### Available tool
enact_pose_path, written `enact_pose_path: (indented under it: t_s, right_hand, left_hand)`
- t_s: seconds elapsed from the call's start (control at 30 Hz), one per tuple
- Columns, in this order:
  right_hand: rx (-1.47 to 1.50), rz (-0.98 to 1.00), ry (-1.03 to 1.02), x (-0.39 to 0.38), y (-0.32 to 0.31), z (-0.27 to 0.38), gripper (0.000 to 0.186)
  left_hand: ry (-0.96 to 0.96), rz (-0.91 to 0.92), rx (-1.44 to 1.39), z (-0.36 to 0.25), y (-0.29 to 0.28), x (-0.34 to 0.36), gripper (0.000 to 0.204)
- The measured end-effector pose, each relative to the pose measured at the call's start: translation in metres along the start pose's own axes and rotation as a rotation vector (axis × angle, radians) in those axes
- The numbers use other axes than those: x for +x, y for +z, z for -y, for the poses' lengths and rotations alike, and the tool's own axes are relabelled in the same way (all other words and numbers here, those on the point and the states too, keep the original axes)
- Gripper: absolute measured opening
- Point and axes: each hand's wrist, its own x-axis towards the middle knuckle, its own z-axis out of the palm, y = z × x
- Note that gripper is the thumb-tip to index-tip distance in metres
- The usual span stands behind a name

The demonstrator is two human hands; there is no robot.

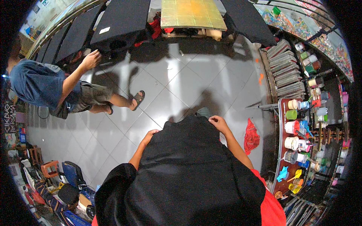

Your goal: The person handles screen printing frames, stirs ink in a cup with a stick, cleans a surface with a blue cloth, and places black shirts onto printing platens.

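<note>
A large black cloth (188,158) spreads in front of me and hangs over my body, with red fabric showing beside it at the lower right. My left hand (151,134) pinches its left edge near the far end. At the upper right corner of the same cloth, my right hand (218,123) is closed on the edge with fingertips together. Whether it is a garment or a plain sheet, I cannot tell. A foot in a grey shoe (203,112) partly shows past the cloth's far edge.
A person in a blue shirt (41,83) walks at the left. Black-covered boards (120,22) and a yellowish panel (192,15) line the far side. Paint pots (291,127) crowd a brown-topped table at the right. A red rag (251,136) lies on the grey tiles. Bags (73,174) stand lower left.
</note>
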Motion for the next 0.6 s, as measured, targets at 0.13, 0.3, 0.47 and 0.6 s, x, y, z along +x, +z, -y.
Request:
enact_pose_path:
  t_s: [0.13, 0.3, 0.47, 0.6]
  right_hand:
    - [-0.061, 0.086, -0.052, 0.005, 0.006, 0.017, 0.025]
    - [-0.239, 0.231, -0.065, 0.027, 0.017, 0.026, 0.019]
    - [-0.164, 0.162, -0.108, 0.034, 0.011, 0.064, 0.017]
    - [0.339, -0.117, -0.151, 0.034, -0.039, 0.094, 0.009]
  left_hand:
    - [0.215, -0.268, -0.048, -0.022, 0.002, -0.017, 0.010]
    - [0.331, -0.519, -0.093, -0.058, -0.012, -0.015, 0.007]
    - [0.524, -0.621, -0.135, -0.097, -0.024, -0.018, 0.006]
    - [0.706, -0.529, -0.279, -0.183, -0.012, -0.047, 0.004]
